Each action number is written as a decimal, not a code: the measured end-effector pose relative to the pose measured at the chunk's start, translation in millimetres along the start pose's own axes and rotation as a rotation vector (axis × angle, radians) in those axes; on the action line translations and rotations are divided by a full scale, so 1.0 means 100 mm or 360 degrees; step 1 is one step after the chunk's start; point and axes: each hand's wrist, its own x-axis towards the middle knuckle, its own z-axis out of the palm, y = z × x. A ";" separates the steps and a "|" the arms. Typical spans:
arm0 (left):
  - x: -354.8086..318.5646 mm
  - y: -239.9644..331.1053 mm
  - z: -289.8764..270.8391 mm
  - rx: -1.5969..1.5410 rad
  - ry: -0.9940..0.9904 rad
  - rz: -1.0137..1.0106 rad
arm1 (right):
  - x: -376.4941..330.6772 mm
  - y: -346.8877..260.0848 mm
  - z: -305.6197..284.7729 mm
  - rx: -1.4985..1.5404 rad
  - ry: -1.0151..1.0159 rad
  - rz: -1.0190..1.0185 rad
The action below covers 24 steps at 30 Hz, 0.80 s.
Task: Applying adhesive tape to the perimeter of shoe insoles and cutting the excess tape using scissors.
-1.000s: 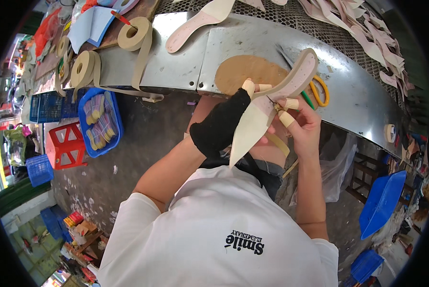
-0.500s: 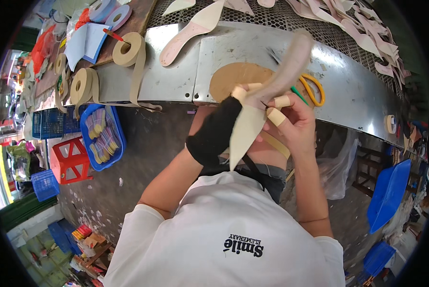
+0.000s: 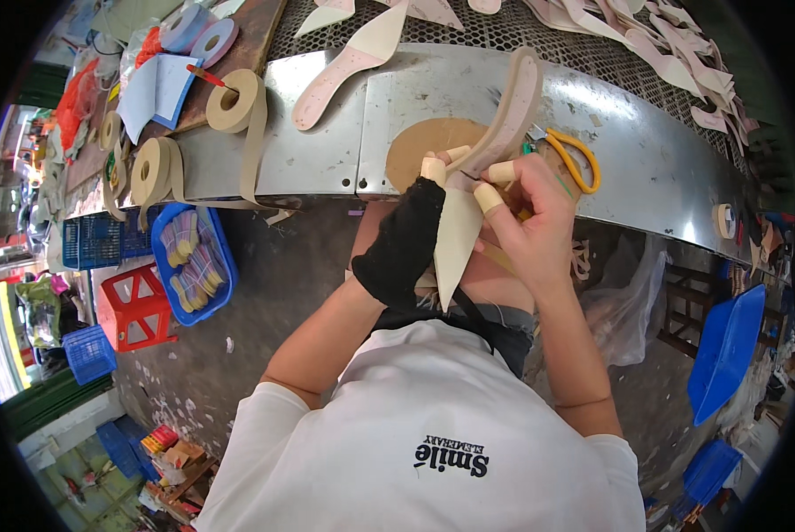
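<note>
Both hands hold one long shoe insole, beige with a pointed cream toe end that aims down toward my chest. My left hand, in a black fingerless glove with a taped thumb, grips its left edge. My right hand, with tan tape on the fingertips, pinches its right edge. The insole's heel end rises over the metal workbench. Under the hands lies a round brown board, and orange-handled scissors rest just right of them.
Rolls of beige tape and another roll sit at the bench's left. A pink insole and several more insoles lie on the mesh top. A blue basket, red stool and blue bins stand on the floor.
The insole has swung more upright and shifted slightly left in my hands, its heel end now lifted over the bench. Both hands keep their grip.
</note>
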 end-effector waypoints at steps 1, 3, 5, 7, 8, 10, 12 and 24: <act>0.00 -0.01 0.01 0.0049 0.0039 0.0001 | 0.00 -0.01 0.01 0.0000 0.0001 0.0002; 0.02 -0.05 0.02 0.0098 0.0077 -0.0002 | 0.00 -0.04 0.04 0.0151 -0.0054 0.0204; 0.05 -0.09 0.03 0.0125 0.0081 0.0011 | 0.01 -0.07 0.11 0.0435 -0.0030 0.0292; 0.05 -0.09 0.02 0.0197 0.0095 0.0010 | 0.03 -0.08 0.12 0.0720 -0.0008 0.0380; 0.05 -0.10 0.02 0.0269 0.0113 0.0011 | 0.04 -0.08 0.11 0.0729 -0.0052 0.0448; 0.03 -0.14 0.01 0.0288 0.0112 0.0093 | 0.03 -0.06 0.09 0.0740 -0.0092 0.0516; 0.04 -0.15 0.00 0.0310 0.0110 0.0177 | -0.01 -0.03 0.09 0.0985 -0.0135 0.0568; 0.12 -0.15 0.04 -0.0205 0.0244 0.0121 | 0.02 0.00 0.10 0.0112 -0.0011 0.0202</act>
